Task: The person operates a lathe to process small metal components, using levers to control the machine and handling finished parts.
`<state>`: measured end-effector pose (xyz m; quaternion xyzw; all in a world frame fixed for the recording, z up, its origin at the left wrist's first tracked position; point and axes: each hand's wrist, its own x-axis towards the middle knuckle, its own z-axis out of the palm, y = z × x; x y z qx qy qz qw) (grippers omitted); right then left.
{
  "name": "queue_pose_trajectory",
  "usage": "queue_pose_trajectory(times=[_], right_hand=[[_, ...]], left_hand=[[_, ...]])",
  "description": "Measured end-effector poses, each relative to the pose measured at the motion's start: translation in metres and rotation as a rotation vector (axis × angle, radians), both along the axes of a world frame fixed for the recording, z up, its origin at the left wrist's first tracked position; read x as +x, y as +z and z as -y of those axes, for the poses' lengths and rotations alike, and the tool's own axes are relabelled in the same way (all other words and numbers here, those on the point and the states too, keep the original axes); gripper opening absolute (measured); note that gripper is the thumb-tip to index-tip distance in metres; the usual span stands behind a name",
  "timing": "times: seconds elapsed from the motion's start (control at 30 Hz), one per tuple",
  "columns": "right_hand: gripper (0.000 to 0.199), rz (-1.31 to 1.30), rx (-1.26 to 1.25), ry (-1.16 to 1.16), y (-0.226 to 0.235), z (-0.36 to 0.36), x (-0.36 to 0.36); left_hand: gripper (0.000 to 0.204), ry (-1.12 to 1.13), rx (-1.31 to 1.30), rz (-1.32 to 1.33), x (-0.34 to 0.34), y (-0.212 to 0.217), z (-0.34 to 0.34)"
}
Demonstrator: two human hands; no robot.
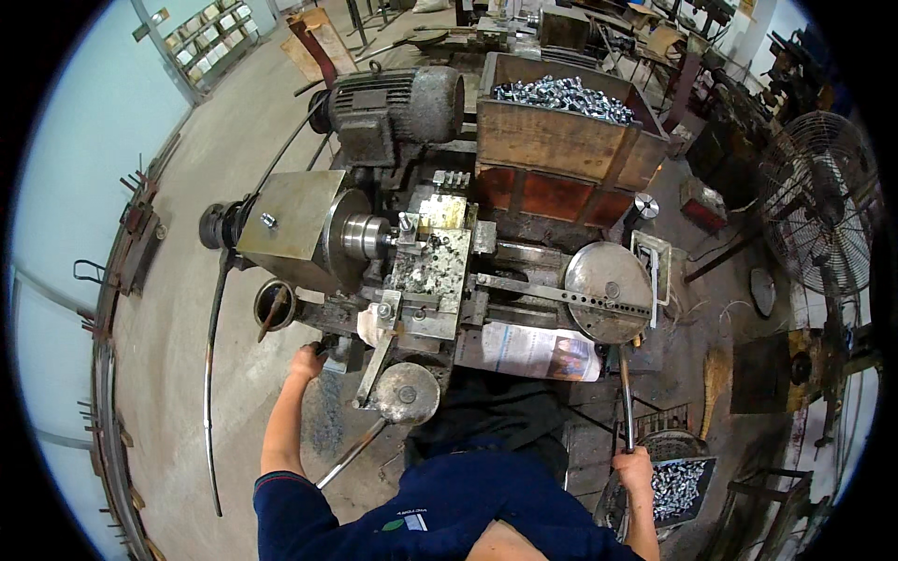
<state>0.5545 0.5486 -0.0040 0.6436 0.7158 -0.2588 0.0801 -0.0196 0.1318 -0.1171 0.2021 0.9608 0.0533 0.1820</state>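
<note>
My right hand (633, 468) is wrapped around a long metal lever (627, 397), which rises to the large round metal disc (599, 266) at the right of a small lathe. On the left, my left hand (304, 363) is closed beside the lathe's lower front; what its fingers hold is too dark to make out. The lathe's round chuck (365, 236) faces a tool post (408, 224) on a slide (435, 271) strewn with chips. A perforated flat bar (552, 292) links the slide to the large disc. A smaller disc (408, 393) with its own lever (352, 454) sits nearer me.
Behind the lathe stand a motor (402, 103) and a wooden bin (552, 140) of small shiny metal parts. A dark tray (706, 472) of similar parts lies beside my right hand. A pot (275, 304) is near my left hand; a caged fan (821, 201) stands right.
</note>
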Motion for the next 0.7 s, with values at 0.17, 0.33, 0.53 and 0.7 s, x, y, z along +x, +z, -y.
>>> queue_pose_trajectory(times=[0.17, 0.33, 0.53, 0.7], right_hand=[[0.037, 0.085, 0.143, 0.241, -0.013, -0.036, 0.025], [0.038, 0.499, 0.211, 0.189, 0.002, -0.135, 0.026], [0.030, 0.500, 0.423, 0.188, -0.014, -0.243, 0.006], [0.032, 0.552, 0.336, 0.156, 0.001, -0.250, -0.001]], left_hand=[[0.035, -0.032, 0.017, -0.019, -0.006, -0.008, 0.003], [0.036, -0.061, -0.043, -0.073, -0.003, -0.008, 0.004], [0.046, 0.409, -0.114, -0.302, 0.026, -0.088, 0.008], [0.045, -0.042, -0.111, -0.142, 0.009, -0.043, -0.003]])
